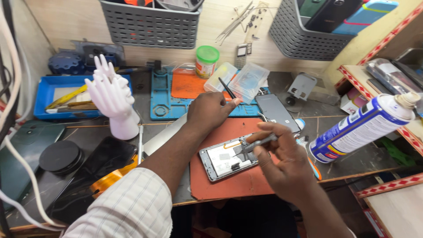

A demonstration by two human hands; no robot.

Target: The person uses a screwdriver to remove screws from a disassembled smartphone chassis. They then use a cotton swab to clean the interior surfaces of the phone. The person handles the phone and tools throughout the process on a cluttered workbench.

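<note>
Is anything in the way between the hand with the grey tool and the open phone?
Nothing visible is in the way. The right hand holds a grey tool whose tip already reaches the opened phone on the orange mat. The left hand, holding a thin black tool, sits behind the phone.

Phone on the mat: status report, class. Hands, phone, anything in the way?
Right hand grips tool on open phone. Left hand holds black stick. Spray can close by.

The right hand (282, 165) hides the opened phone's (227, 158) right end, the picture's top edge cuts both grey baskets (150, 26), and the hanging tools (240, 22) are too small to tell.
</note>
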